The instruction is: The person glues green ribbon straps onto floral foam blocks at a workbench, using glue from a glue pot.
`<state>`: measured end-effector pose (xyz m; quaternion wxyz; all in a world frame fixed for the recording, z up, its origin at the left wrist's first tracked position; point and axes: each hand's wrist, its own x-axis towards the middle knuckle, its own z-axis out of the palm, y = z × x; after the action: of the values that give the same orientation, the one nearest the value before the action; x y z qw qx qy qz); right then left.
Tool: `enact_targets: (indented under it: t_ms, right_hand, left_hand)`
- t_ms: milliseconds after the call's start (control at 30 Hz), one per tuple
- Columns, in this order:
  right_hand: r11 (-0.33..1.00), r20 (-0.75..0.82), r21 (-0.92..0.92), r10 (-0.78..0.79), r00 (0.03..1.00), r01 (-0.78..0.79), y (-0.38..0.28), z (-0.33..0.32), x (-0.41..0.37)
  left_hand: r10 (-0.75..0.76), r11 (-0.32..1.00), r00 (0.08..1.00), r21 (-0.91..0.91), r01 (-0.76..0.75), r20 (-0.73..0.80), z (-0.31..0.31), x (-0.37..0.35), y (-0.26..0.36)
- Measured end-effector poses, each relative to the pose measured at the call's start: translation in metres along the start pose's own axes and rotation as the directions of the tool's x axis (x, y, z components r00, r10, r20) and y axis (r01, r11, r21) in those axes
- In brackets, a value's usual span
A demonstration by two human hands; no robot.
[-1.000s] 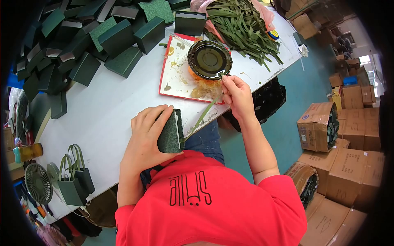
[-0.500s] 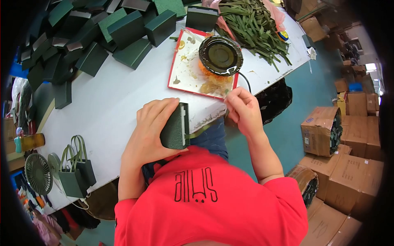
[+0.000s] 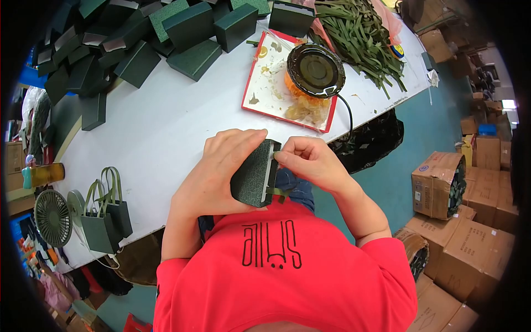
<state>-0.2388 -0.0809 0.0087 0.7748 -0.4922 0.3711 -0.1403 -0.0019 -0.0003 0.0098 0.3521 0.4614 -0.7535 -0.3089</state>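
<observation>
My left hand (image 3: pixel 218 171) is wrapped round a small dark green patterned paper bag (image 3: pixel 253 176), thumb below and fingers over the top, and holds it at the table's front edge. The bag's open side, with a pale inner edge, faces right. From the lower part of that opening a green ribbon (image 3: pixel 278 192) sticks out in a bend. My right hand (image 3: pixel 315 163) is closed in a pinch on the ribbon's other end, touching the upper part of the opening. The fingers mostly hide this end.
Beyond my hands, a round dark-topped glue pot (image 3: pixel 315 71) stands on a red-rimmed white tray (image 3: pixel 260 108). Green ribbons (image 3: pixel 359 41) lie heaped behind it. Dark green bags (image 3: pixel 138 63) are piled back left. Finished handled bags (image 3: pixel 102 229) and a fan (image 3: pixel 53 218) stand left; cartons (image 3: pixel 437 185) right.
My right hand has moved from beside the tray down and left to the bag's opening. The bag has shifted slightly right in my left hand, and the ribbon now bends close to it.
</observation>
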Motion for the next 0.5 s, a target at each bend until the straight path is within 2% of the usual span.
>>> enact_targets:
  t_ms: [233, 333, 500]
  right_hand:
    - [0.998, 0.005, -0.062, 0.028, 1.0, -0.028, -0.001, 0.001, 0.004]
    - [0.986, 0.005, -0.158, 0.055, 0.998, -0.053, 0.001, -0.002, 0.007]
    - [0.981, 0.018, -0.193, 0.012, 1.0, -0.009, 0.014, -0.002, 0.012]
  left_hand:
    - [0.007, 1.0, 1.0, 0.025, -0.008, 0.015, -0.003, 0.001, 0.002]
    - [0.057, 0.998, 0.998, 0.039, -0.056, -0.012, -0.001, 0.0, 0.001]
    - [0.067, 0.992, 0.997, 0.101, -0.071, 0.041, -0.001, 0.002, 0.004]
